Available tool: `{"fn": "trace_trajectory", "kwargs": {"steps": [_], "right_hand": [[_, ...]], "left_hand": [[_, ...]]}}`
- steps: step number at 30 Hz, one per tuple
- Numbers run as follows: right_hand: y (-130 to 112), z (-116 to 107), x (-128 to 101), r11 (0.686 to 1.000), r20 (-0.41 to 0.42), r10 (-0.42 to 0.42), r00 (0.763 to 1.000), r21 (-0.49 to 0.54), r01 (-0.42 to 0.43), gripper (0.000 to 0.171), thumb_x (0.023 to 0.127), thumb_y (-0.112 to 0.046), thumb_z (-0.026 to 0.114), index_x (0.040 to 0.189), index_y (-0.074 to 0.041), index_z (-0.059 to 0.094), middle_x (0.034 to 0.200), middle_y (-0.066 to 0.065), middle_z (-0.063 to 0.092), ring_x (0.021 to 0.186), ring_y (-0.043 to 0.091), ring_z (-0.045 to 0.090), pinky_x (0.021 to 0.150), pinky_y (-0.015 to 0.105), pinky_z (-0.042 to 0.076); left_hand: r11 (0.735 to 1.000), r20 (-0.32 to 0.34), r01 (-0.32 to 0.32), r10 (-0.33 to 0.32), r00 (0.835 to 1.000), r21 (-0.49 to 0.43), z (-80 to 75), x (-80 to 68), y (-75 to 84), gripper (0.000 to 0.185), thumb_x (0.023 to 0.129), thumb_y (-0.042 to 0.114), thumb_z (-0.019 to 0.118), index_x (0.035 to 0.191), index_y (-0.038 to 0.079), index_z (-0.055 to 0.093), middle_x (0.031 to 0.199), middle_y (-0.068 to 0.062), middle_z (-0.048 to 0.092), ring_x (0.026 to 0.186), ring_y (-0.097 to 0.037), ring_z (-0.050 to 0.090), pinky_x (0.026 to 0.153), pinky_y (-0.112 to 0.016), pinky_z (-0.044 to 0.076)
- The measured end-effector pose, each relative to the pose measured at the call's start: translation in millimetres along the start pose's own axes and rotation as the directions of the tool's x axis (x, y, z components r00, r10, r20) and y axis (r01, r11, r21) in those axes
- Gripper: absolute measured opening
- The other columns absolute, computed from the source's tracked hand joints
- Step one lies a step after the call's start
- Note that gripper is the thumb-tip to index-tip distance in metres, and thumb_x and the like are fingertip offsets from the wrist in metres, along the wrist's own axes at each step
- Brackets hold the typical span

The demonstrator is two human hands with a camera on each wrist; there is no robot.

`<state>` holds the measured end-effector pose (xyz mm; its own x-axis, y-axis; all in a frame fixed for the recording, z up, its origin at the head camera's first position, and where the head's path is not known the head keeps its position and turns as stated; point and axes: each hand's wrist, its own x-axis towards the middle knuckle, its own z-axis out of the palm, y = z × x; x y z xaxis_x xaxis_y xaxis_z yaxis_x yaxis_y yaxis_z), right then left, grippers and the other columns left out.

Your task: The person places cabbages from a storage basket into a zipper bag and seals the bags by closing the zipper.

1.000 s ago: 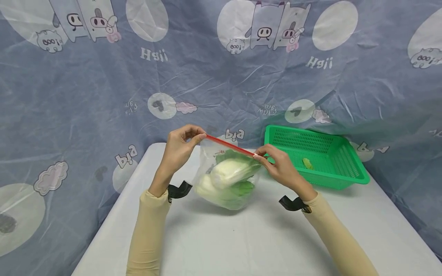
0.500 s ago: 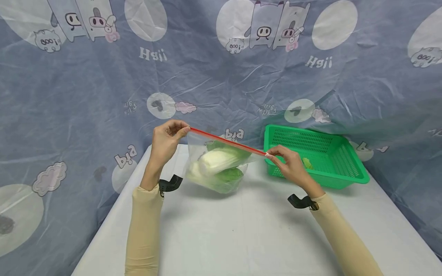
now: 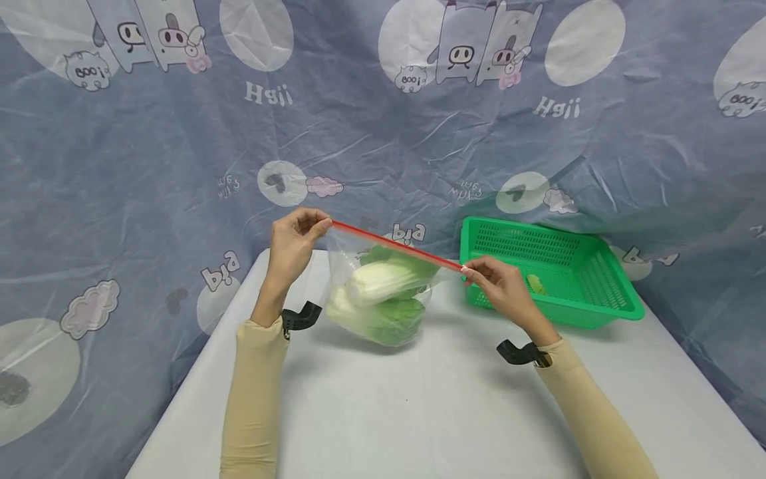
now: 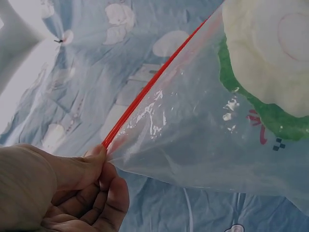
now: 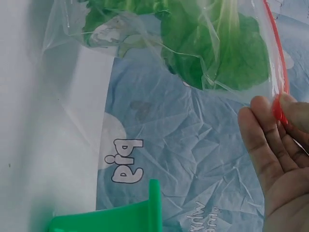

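Note:
A clear zip bag (image 3: 342, 266) with a red zip strip (image 3: 395, 245) hangs between both hands, its strip stretched taut and sloping down to the right. Inside it lie Chinese cabbages (image 3: 389, 283), white stems to the left and green leaves to the right. The left hand (image 3: 291, 243) pinches the strip's left end between thumb and fingers, close up in the left wrist view (image 4: 79, 186). At the other end, the right hand (image 3: 503, 286) pinches the strip's corner; the right wrist view shows its thumb and fingers on the red end (image 5: 278, 108).
A green plastic basket (image 3: 598, 306) stands at the right rear of the white table (image 3: 419, 412), beside the right hand. One small leaf piece (image 3: 535, 285) lies in it. A patterned blue-grey cloth (image 3: 359, 133) hangs behind the table.
The left hand has moved left and up, the right hand slightly right, drawing the strip out longer. The bag has shifted left. Over the last half second little has moved.

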<state>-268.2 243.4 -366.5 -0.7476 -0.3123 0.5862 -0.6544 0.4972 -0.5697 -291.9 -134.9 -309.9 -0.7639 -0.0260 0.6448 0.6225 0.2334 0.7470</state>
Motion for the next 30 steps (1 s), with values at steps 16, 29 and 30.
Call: {"fn": "trace_trajectory", "kwargs": {"steps": [16,29,30], "right_hand": [[41,82,69,0.79,0.075,0.404,0.912,0.473,-0.389,0.032,0.095,-0.019,0.061,0.117,0.004,0.06,0.108,0.02,0.063,0.093,0.014,0.069,0.09,0.029,0.054],[75,97,74,0.508,0.492,0.481,0.726,0.519,-0.688,0.032,0.102,-0.005,0.036,0.131,0.006,0.045,0.107,0.007,0.06,0.094,0.015,0.064,0.09,0.033,0.055],[76,96,75,0.536,0.505,0.473,0.722,0.486,-0.69,0.034,0.102,-0.007,0.036,0.131,0.007,0.046,0.11,0.008,0.06,0.096,0.015,0.064,0.09,0.034,0.055]], "left_hand": [[0.951,0.066,-0.176,0.165,0.984,0.253,-29.4,-9.6,-1.1,0.013,0.093,0.013,0.063,0.102,0.003,0.062,0.096,-0.008,0.064,0.088,-0.018,0.06,0.082,-0.027,0.05],[0.922,0.712,-0.367,0.173,0.68,0.127,76.8,-137.5,34.9,0.01,0.096,0.0,0.05,0.095,0.01,0.047,0.09,0.001,0.051,0.084,-0.006,0.046,0.074,-0.011,0.044],[0.91,0.737,-0.386,0.157,0.657,0.15,86.4,-145.4,34.4,0.011,0.096,0.001,0.049,0.094,0.011,0.046,0.089,0.003,0.049,0.083,-0.005,0.045,0.072,-0.01,0.042]]}}
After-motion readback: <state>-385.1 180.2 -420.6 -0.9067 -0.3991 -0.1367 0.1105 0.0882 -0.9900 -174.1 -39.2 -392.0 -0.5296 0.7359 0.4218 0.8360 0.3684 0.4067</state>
